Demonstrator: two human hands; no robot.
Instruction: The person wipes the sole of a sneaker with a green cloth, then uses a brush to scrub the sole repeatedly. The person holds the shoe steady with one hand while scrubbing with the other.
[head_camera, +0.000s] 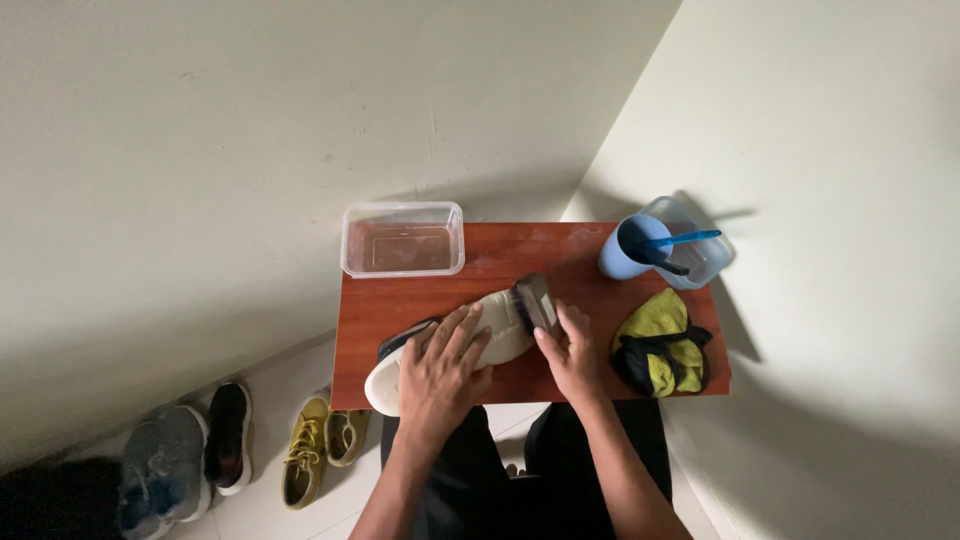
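One white-soled shoe (480, 335) lies on its side near the front edge of the reddish wooden desk (500, 265), its toe pointing toward the person's left. The left hand (437, 375) lies flat over the shoe's middle, fingers (462, 335) spread wide and pressing it down. The right hand (568, 352) holds one dark brush (533, 303) against the heel end of the shoe, its fingers curled and pinching the brush's back.

Farther back on the desk stands one clear plastic container (403, 238), at the left rear corner. At the right rear sit one blue cup (628, 250) and one clear tub (700, 250) just behind it, with one blue-handled tool (685, 240) lying across them. One yellow and black cloth (663, 345) lies bunched just right of the right hand.

On the floor to the left, four shoes rest by the wall: two yellow ones (318, 450), one black (228, 435) and one grey-blue (160, 475).
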